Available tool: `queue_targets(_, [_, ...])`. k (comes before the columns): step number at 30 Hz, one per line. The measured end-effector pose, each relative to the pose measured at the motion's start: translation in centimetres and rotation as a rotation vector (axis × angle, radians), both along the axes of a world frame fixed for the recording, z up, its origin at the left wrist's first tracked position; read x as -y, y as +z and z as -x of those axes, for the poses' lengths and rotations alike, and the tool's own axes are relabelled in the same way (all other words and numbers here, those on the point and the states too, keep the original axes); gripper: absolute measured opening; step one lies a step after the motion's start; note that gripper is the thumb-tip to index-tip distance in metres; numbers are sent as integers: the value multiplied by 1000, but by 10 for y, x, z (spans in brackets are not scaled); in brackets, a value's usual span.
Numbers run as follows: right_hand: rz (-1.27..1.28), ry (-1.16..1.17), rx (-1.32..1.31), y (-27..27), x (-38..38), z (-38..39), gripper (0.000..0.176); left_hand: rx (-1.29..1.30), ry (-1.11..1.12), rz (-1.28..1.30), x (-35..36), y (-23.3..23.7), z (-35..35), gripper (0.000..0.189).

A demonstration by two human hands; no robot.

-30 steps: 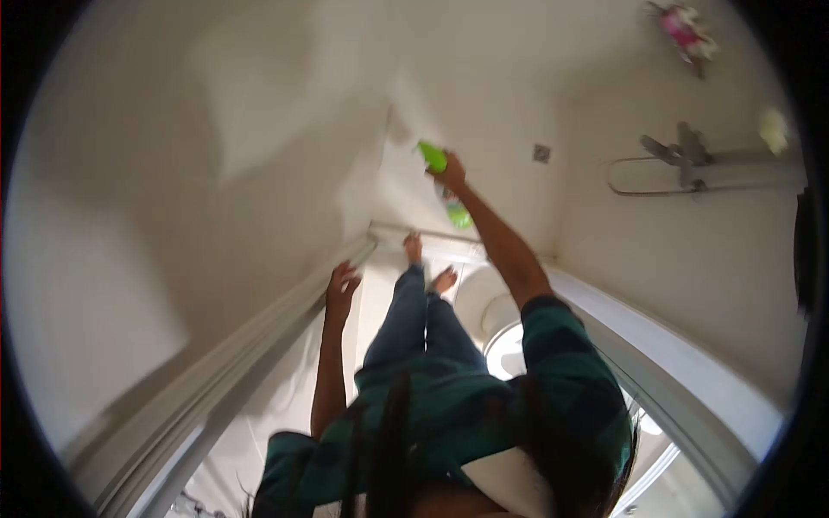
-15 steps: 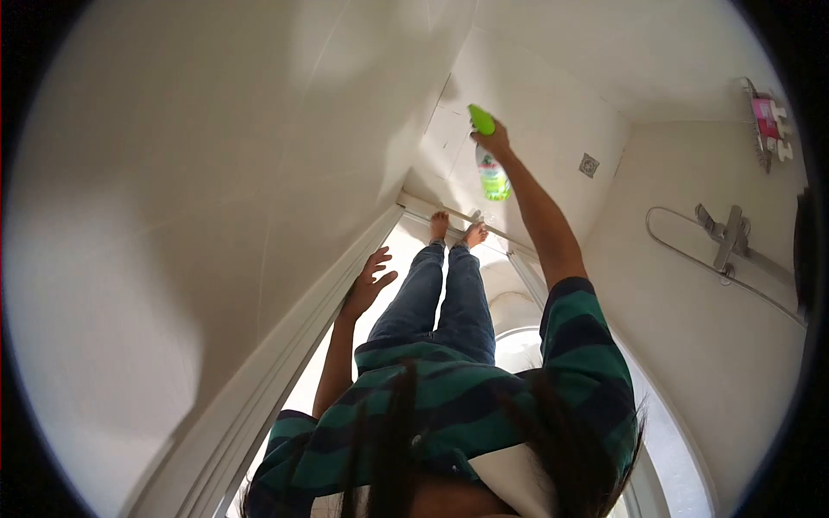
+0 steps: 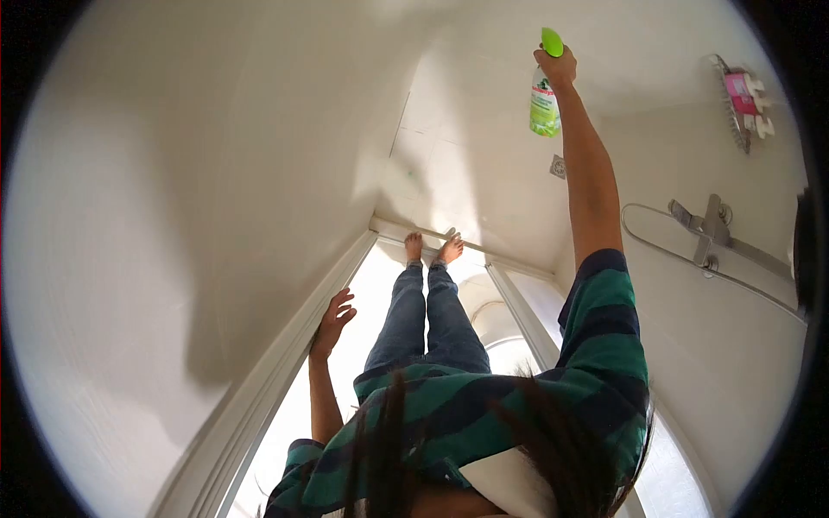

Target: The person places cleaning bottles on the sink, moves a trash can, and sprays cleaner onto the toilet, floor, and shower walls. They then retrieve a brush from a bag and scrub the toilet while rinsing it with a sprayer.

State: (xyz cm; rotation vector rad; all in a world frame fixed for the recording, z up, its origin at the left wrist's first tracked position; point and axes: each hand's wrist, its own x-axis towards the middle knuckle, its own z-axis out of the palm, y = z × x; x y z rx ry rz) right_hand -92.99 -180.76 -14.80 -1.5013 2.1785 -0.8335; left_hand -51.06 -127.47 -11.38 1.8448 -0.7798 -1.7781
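My right hand [image 3: 557, 66] is wrapped round the neck of a spray bottle [image 3: 544, 110], which has a bright green trigger head and green liquid behind a printed label. The arm is stretched far forward, and the bottle hangs upright in front of the pale tiled surface. Down by the white door frame [image 3: 298, 332], my left hand [image 3: 333, 325] has its fingers loosely apart and nothing in them. It overlaps the frame's edge in this view.
My bare feet [image 3: 434, 249] stand at the raised threshold. A floor drain [image 3: 558, 166] lies just below the bottle. On the right wall are a shower mixer [image 3: 713, 230] with its hose and a wire rack [image 3: 732, 104] holding pink pump bottles. Pale wall [image 3: 147, 198] fills the left.
My right hand has carried the spray bottle up and to the right, with the arm reaching further out. My left hand has moved slightly down and left, and the whole view has shifted.
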Motion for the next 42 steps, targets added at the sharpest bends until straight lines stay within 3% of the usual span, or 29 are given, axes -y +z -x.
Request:
queue_targets(3, [-101,-191,60,23,-15,33,36,32,3,-9,1,2,-1,56])
queue_targets(4, [28,-177,87,-7,-7,61,28,27,-4,-25,-4,-3,-5,58])
queue_targets(8, [30,-51,527,-22,-19,131,17,45,-25,-40,-8,-4,-7,59])
queue_targets(11, [198,-128,482,-20,-42,154,22,94,-73,-50,-12,-10,-10,58])
queue_targets(12, [137,-227,207,-19,-47,159,17,73,-25,-90,-9,-4,-9,58])
queue_targets(14, [214,-175,286,-24,-73,171,17,28,66,-171,-1,6,-5,57])
queue_targets(17, [491,-246,407,-58,-97,172,18,17,-74,-32,17,-26,10,65])
queue_targets(19, [527,-247,464,-29,-140,114,26,58,-174,245,83,-28,71,74])
queue_targets(20, [480,-190,183,-39,-149,97,31,172,-323,495,121,-31,105,86])
queue_targets(21, [529,-96,-13,-20,-171,60,34,128,-328,712,159,-33,141,89])
queue_targets(22, [563,-132,-129,-7,-188,24,35,164,-407,728,197,-14,178,97])
queue_targets(24, [655,-197,67,6,-218,-35,46,232,-552,893,244,8,230,102])
queue_targets(25, [576,-215,243,22,-232,-60,53,203,-544,917,258,18,249,93])
queue_targets(26, [511,-161,214,29,-242,-76,57,-7,-451,892,267,11,251,85])
queue_targets(30, [340,-136,315,89,-276,-110,74,-786,-81,603,304,-61,208,55])
queue_targets(32, [383,-52,290,100,-293,-125,79,-737,-70,593,301,-53,204,46])
queue_targets(34, [365,-59,419,98,-325,-128,79,-294,-290,792,305,20,216,41])
queue_targets(35, [367,-62,479,94,-342,-125,80,-250,-259,729,306,31,223,37])
queue_targets(37, [225,-117,516,67,-393,-131,74,-198,-277,580,325,-10,201,29])
queue_targets(40, [93,-258,405,19,-486,-121,49,266,-361,466,351,-50,189,26])
queue_targets(42, [39,-415,432,2,-556,-101,40,282,-415,489,359,-74,184,26])
